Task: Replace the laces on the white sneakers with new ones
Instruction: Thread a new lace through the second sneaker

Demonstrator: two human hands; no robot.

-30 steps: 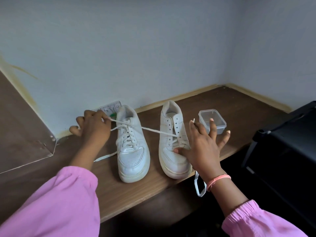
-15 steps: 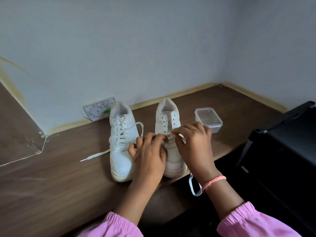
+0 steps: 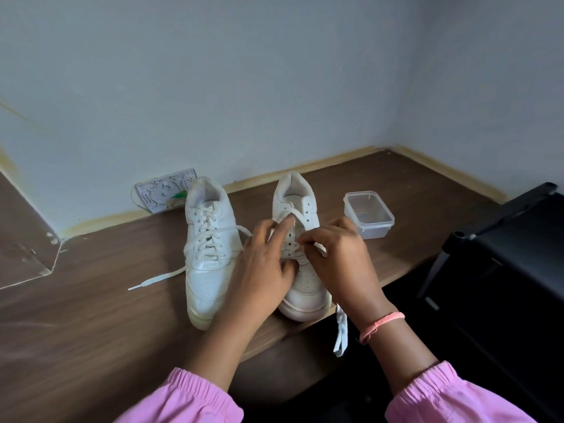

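Two white sneakers stand side by side on the brown wooden table [image 3: 91, 331], toes toward me. The left sneaker [image 3: 207, 248] is laced, with one lace end [image 3: 155, 279] trailing on the table to its left. The right sneaker [image 3: 300, 270] has most eyelets bare. My left hand [image 3: 264, 270] and my right hand [image 3: 337, 257] meet over its tongue, each pinching the white lace [image 3: 290, 215], which loops up between them. Another end of lace [image 3: 340, 334] hangs over the table's front edge.
A clear plastic container [image 3: 368, 214] sits to the right of the right sneaker. A white wall socket plate [image 3: 164, 195] leans at the wall behind the left sneaker. A black plastic rack [image 3: 503, 270] stands at the right, below table level.
My left hand has come from beside the left sneaker over to the right sneaker. Both hands have closed on the lace there and a loop has risen between them.
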